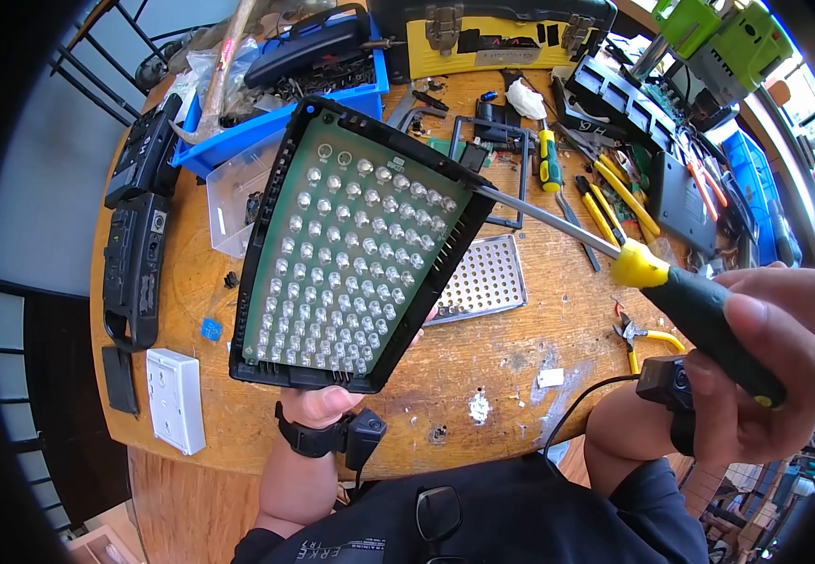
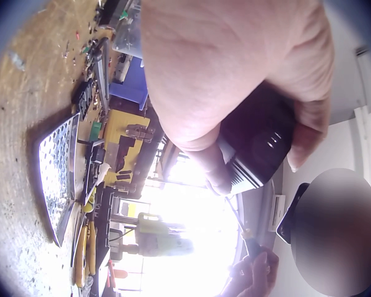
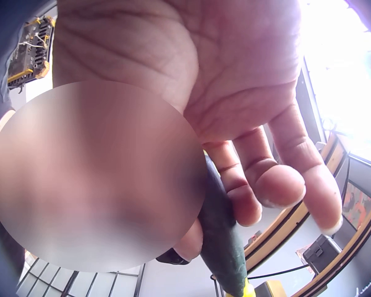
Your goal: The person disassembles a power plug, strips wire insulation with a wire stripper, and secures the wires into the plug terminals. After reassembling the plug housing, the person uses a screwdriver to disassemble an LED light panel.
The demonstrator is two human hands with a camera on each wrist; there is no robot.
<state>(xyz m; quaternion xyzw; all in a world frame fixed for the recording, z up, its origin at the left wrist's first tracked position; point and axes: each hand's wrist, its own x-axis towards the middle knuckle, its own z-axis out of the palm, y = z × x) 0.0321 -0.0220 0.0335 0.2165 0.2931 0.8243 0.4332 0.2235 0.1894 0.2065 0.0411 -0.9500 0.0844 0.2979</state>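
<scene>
Right hand [image 1: 765, 348] grips a screwdriver [image 1: 671, 282] (tip at the LED panel [image 1: 356, 249]); left hand [image 1: 327, 402] clasps that panel over a cluttered wooden bench [image 1: 511, 352]; windows glare behind.

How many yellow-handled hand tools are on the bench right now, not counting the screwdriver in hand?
4 visible: a screwdriver past the LED panel, two pliers right of it, and cutters near the right hand. Clutter may hide more.

Head cam looks steeply down on the workbench [image 1: 520, 348], wide fisheye. Left wrist cam sits right against the palm, facing along the bench toward the perforated metal plate [image 2: 54, 173] (also in head view, [image 1: 482, 277]). Right wrist cam looks up past the fingers [image 3: 278, 185], very close.
</scene>
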